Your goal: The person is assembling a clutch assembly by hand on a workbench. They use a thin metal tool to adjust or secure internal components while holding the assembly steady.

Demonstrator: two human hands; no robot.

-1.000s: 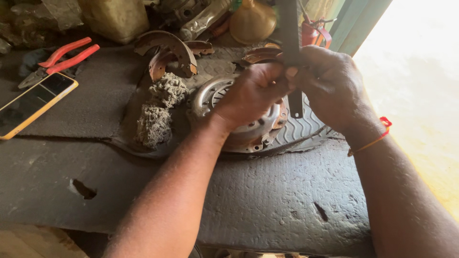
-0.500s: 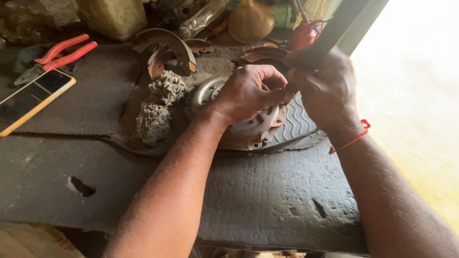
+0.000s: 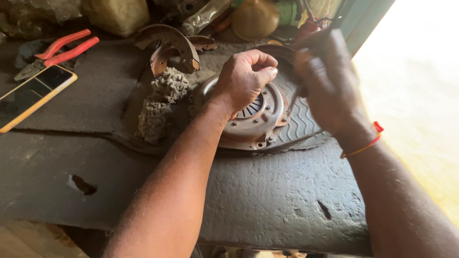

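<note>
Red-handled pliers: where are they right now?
In the head view, the red-handled pliers lie at the far left of the bench, just beyond the phone and left of the rusty brake shoes, away from both hands.

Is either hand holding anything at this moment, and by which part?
The left hand rests fisted on the round metal clutch plate, near its centre. The right hand is blurred; something thin seems pinched in its fingers, but what it is cannot be told.

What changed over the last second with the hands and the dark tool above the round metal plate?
The right hand tilted the long dark tool from upright to slanted; now the tool is mostly hidden and blurred. The left hand stayed closed over the round metal plate. The pliers, phone and brake shoes kept their places.
</note>
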